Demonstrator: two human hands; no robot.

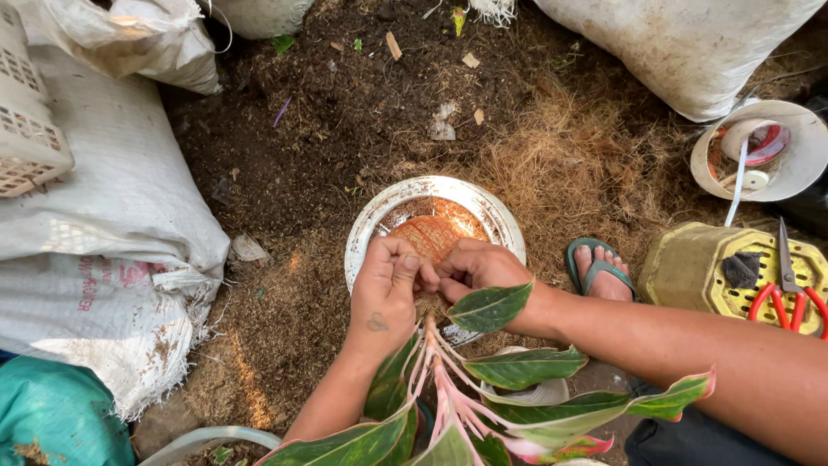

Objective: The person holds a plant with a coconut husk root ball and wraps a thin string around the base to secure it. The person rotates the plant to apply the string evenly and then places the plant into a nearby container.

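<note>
The big white sack [103,216] lies at my left on the soil. My plant [483,380] (pink stems, green leaves) stands over the white pot [504,226]. My left hand [384,289] and right hand [479,267] close their grip, pinching the stem base.

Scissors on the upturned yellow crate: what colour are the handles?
Red handles on the metal-bladed scissors, clearest in the head view.

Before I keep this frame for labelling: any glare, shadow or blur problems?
Head view: soft, even daylight, no hard shadows; mild sheen on the bowl rim; both hands sharp; the nearest leaves at the bottom edge look slightly soft; wide-angle bending near the corners.
</note>
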